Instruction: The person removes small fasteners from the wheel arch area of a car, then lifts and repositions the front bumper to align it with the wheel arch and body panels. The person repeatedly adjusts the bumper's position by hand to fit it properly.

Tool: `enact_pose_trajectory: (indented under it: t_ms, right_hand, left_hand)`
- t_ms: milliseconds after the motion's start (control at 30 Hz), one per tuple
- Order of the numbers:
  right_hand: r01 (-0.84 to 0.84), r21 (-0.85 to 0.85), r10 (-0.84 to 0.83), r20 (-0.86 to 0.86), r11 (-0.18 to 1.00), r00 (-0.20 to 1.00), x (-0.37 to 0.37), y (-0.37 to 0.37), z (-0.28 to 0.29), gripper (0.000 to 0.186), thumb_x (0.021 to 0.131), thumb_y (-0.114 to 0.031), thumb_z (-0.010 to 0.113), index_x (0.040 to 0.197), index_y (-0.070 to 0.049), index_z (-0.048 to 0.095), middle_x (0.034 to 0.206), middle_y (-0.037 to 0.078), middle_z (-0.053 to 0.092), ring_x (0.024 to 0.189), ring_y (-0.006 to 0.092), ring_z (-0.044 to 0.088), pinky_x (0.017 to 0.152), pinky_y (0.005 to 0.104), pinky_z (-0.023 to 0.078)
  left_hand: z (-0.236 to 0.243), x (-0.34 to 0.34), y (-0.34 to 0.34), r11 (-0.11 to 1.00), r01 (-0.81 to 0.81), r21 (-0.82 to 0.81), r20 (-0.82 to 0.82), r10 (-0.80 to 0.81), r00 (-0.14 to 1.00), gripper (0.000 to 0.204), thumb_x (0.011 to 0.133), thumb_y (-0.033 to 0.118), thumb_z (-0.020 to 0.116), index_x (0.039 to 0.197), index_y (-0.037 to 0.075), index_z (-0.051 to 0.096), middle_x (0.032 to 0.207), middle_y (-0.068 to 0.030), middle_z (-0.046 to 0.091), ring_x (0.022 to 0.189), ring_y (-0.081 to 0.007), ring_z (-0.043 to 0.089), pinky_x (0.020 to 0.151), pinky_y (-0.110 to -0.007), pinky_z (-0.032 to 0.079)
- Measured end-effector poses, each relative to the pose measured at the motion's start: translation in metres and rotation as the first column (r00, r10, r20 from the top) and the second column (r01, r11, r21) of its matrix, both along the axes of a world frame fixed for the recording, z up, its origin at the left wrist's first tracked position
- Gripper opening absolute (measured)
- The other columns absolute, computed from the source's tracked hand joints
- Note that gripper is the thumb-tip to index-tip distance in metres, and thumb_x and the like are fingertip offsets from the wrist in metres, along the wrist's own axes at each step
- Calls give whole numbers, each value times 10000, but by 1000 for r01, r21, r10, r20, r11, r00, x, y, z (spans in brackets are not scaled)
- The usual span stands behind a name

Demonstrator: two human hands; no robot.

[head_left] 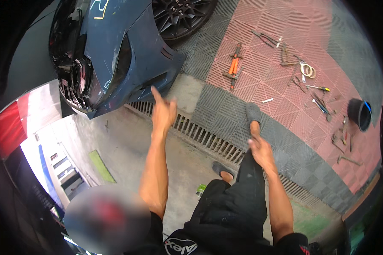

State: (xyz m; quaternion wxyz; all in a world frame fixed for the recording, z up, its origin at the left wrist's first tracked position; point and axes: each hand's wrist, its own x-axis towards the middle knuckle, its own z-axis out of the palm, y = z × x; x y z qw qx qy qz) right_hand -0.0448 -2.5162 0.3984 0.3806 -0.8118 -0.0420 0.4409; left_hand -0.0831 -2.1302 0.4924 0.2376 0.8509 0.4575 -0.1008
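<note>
My left hand (164, 111) reaches toward the dark blue-grey car bumper (144, 63), its index finger stretched out and thumb apart. Nothing is in it. The fingertip appears close to the bumper's lower edge; contact cannot be made out. My right hand (261, 152) is by my bent right leg (251, 182), in black trousers, with its fingers loosely apart and no object visible. The bumper is on the car's front corner, beside a black spoked wheel (181, 12). Pale marks show on its paint, and the headlight opening (74, 80) exposes dark parts.
Orange-handled tools (234, 66), pliers (266, 39), tape rolls (308, 70), a yellow-handled screwdriver (319, 88) and a black bucket (360, 114) lie or stand on red and grey floor tiles. A drain grate (208, 136) crosses the floor. A green strip (101, 165) lies left; a blurred round shape (108, 219) is near.
</note>
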Motion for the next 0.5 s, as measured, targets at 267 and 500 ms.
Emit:
enact_pose_trajectory:
  t_ms: [267,500]
  right_hand:
    - [31,-322,-96,-189,946,977,35,-120,-79,506,1057,-314,601,1414,45,616,1403,268,652,1316,415,619,1125,446,458]
    - [75,-339,-167,-252,938,953,42,-149,-101,509,1064,-306,594,1409,68,613,1381,271,667,1305,373,640,1110,435,473]
  left_hand:
    - [-32,191,102,947,48,319,-29,-41,999,1114,952,397,645,1631,-89,-91,1111,-225,732,1085,-445,702,1006,-512,518]
    - [-30,179,148,780,190,596,-275,-23,961,1074,959,362,621,1675,72,-125,1230,-330,703,1018,-535,703,959,-576,527]
